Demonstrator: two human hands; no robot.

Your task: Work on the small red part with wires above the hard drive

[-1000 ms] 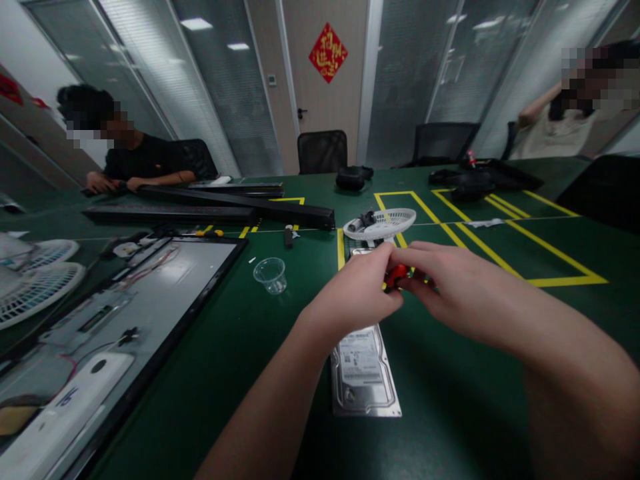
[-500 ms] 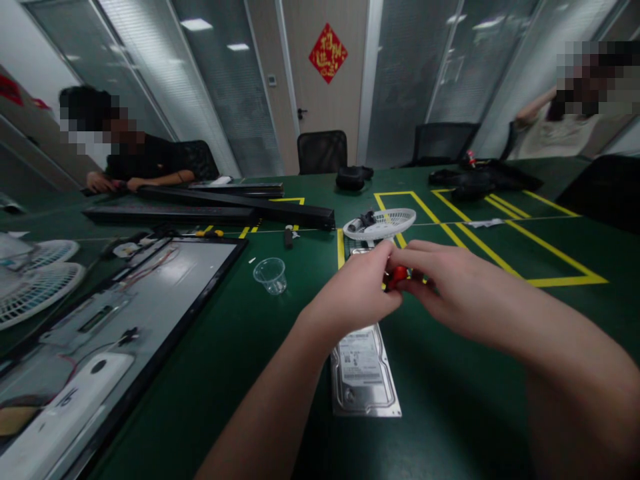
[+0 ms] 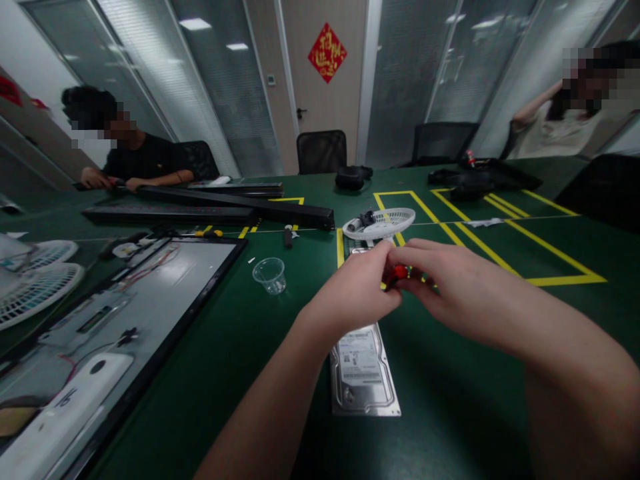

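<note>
My left hand [image 3: 356, 288] and my right hand [image 3: 445, 277] meet above the table, fingers closed around a small red-and-black thing [image 3: 400, 272]. Most of it is hidden by the fingers, so its kind does not show; it may be a tool's handle. Below my left wrist a silver hard drive [image 3: 364, 383] lies flat, label up, its far part covered by my left hand. Just beyond my fingers stands a shallow white basket [image 3: 407, 219] with dark small parts inside. Another metallic piece [image 3: 358, 252] peeks out behind my left hand.
A clear plastic cup [image 3: 270, 275] stands left of my hands. Farther left lies a large opened screen panel [image 3: 185, 280] with a white case on it. Long black bars [image 3: 280, 211] lie near a person [image 3: 150, 157] at far left. Another person [image 3: 550, 130] sits far right.
My hands stay almost in place, with the red thing between the fingers turned very slightly. The person at the left has moved a hand a little along the bar.
</note>
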